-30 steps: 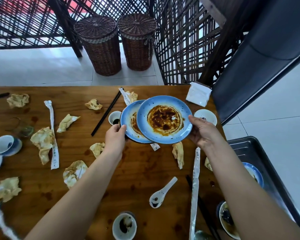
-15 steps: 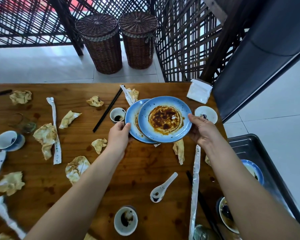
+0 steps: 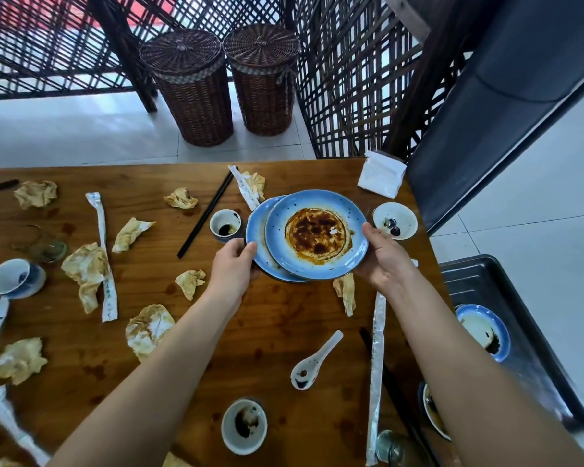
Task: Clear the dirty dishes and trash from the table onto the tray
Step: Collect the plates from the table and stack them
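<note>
Clearing at an early stage. Left of the left hand (image 3: pixel 231 267), soiled napkins (image 3: pixel 85 267), a chopstick wrapper (image 3: pixel 98 217) and a cup on its saucer (image 3: pixel 12 276) lie on the table (image 3: pixel 284 318). The left hand grips the rim of the lower blue plate (image 3: pixel 257 237). The right hand (image 3: pixel 383 256) grips the sauce-stained upper plate (image 3: pixel 316 234), which overlaps the lower between the hands. Right of the right hand, the tray (image 3: pixel 479 278) holds one blue dish (image 3: pixel 482 332). By this view, most items are not yet cleared.

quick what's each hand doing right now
Left hand: grips the lower blue plate by its left rim.
Right hand: grips the upper blue plate by its right rim.
</note>
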The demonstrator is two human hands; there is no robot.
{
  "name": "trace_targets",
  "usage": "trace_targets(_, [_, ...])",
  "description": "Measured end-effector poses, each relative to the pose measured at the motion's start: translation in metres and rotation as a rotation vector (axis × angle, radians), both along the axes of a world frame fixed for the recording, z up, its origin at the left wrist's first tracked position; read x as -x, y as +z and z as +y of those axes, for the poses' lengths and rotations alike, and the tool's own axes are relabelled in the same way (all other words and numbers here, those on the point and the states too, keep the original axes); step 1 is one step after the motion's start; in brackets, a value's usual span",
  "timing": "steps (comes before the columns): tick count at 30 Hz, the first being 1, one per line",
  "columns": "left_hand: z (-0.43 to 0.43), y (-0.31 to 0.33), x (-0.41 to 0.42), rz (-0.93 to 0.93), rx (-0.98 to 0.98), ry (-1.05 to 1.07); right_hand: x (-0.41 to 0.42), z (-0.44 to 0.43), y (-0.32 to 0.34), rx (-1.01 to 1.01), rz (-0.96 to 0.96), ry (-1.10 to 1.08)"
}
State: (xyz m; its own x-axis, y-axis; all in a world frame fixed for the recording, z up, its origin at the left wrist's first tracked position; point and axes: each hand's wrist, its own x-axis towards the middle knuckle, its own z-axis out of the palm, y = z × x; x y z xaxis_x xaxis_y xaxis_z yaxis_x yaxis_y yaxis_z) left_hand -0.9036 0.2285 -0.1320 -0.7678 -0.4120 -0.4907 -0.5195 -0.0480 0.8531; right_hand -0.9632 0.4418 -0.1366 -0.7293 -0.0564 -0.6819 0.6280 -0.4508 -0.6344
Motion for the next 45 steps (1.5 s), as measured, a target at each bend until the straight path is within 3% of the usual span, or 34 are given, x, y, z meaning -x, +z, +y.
trace_targets(12, [0.007, 0.01, -0.004, 0.083, 0.034, -0.062, -0.012, -0.003, 0.002, -0.077, 0.001, -0.028])
trace_targets(24, [0.003, 0.021, -0.007, 0.014, -0.007, -0.143, -0.029, -0.005, 0.015, -0.172, 0.103, -0.098])
trace_targets(38, [0.023, 0.056, -0.019, 0.06, 0.24, -0.369, -0.073, 0.017, 0.042, -0.196, 0.17, -0.219])
trace_targets(45, [0.071, 0.078, -0.039, 0.125, 0.215, -0.468, -0.109, 0.064, 0.06, -0.197, 0.181, -0.333])
